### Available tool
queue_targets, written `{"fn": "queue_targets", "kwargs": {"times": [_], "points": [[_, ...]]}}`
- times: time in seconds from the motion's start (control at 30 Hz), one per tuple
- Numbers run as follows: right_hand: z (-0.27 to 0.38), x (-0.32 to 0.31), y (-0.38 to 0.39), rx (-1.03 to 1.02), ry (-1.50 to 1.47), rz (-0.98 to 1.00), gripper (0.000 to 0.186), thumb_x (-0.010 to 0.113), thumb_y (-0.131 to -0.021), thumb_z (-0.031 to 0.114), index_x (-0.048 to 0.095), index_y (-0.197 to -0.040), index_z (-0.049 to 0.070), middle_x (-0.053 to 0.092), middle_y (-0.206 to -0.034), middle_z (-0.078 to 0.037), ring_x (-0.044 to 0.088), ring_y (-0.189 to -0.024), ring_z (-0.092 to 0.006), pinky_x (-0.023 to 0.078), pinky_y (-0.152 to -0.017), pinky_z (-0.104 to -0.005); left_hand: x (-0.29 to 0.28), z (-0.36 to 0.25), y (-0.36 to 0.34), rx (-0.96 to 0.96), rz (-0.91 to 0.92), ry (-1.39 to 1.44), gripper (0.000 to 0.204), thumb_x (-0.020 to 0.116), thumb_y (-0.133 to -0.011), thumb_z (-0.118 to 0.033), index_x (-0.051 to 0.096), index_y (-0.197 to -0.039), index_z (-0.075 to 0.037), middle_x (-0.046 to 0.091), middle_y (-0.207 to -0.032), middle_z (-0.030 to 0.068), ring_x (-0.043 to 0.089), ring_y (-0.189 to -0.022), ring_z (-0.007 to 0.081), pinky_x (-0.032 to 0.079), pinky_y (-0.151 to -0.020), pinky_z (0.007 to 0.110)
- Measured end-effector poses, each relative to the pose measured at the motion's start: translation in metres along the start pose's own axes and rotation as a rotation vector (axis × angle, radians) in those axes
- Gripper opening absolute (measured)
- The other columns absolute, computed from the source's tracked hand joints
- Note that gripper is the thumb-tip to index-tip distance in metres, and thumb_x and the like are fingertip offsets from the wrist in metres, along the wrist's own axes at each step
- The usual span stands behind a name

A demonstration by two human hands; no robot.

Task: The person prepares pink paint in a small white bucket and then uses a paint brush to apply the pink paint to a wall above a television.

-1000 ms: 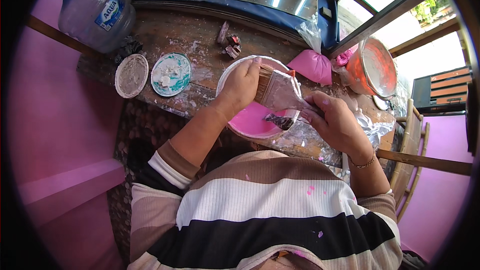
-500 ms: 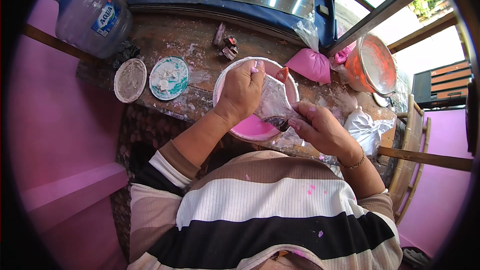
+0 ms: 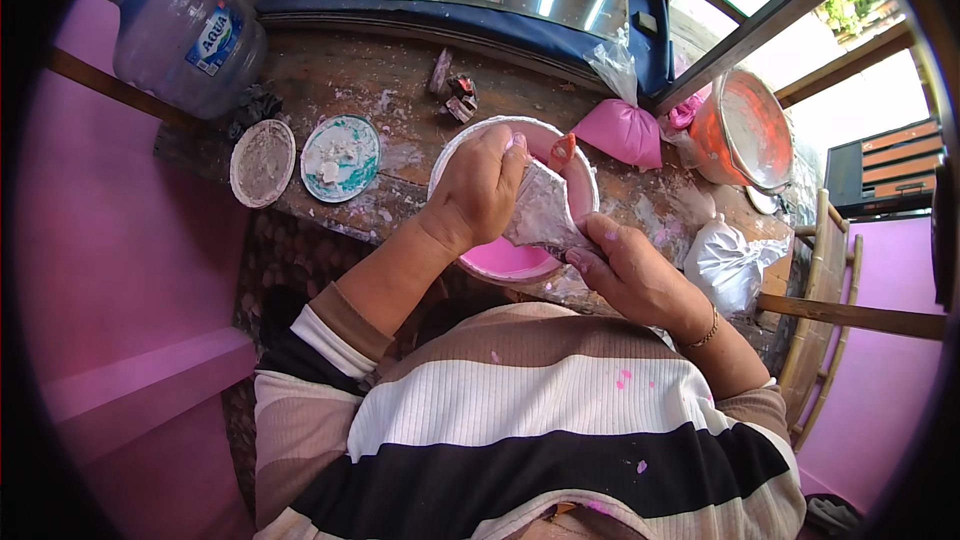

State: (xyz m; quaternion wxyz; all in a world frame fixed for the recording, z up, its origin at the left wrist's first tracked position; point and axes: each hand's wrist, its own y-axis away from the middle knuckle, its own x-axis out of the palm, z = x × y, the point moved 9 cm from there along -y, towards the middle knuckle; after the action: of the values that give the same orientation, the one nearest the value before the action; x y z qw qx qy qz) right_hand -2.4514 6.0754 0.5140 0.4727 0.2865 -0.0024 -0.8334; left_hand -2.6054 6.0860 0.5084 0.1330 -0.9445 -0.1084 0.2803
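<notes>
My left hand (image 3: 472,180) has its fingers closed round the bristle end of a wide paintbrush (image 3: 542,210) smeared with white, over a white bucket (image 3: 440,166) holding pink liquid (image 3: 508,258). The bristles are mostly hidden by those fingers. My right hand (image 3: 630,275) grips the brush's handle at the bucket's right front rim. A small orange piece (image 3: 563,148) shows at the back of the bucket, above the brush head; I cannot tell what it is.
Two round lids (image 3: 262,162) (image 3: 340,158), a water jug (image 3: 170,40), scraps (image 3: 457,95), a pink powder bag (image 3: 622,135), an orange bucket (image 3: 720,125) and a white bag (image 3: 730,265) share the wooden table (image 3: 380,70). A bamboo frame (image 3: 812,340) stands right; pink walls flank me.
My right hand has moved down and slightly left with the handle, and the brush head tilts differently. My left hand has shifted slightly and covers more of the bristles.
</notes>
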Motion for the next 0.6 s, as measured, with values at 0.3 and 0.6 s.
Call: {"fn": "queue_targets", "kwargs": {"times": [0.3, 0.6], "points": [[0.035, -0.040, 0.023, -0.247, 0.416, -0.360, 0.026, 0.062, -0.079, 0.009, 0.058, -0.104, 0.008, 0.056, -0.078, -0.013, 0.058, -0.069, -0.0322, 0.045, -0.060, -0.0407, 0.004, 0.026, 0.027, -0.740, 0.191, 0.946, 0.057, 0.036, -0.094, -0.051, 0.045, -0.119, 0.000, 0.056, -0.112, 0.0169, 0.058, -0.099, 0.0205, 0.050, -0.081, 0.037], [0.053, -0.025, 0.028, -0.354, 0.790, -0.488, 0.039, 0.065, -0.074, 0.008, 0.057, -0.113, 0.011, 0.049, -0.077, -0.007, 0.056, -0.069, -0.0251, 0.045, -0.056, -0.0373, 0.001, 0.004, 0.011, -0.388, 0.087, 0.371, 0.040, 0.040, -0.098, -0.032, 0.057, -0.109, 0.001, 0.063, -0.087, 0.0056, 0.059, -0.075, 0.0112, 0.048, -0.067, 0.025]]}}
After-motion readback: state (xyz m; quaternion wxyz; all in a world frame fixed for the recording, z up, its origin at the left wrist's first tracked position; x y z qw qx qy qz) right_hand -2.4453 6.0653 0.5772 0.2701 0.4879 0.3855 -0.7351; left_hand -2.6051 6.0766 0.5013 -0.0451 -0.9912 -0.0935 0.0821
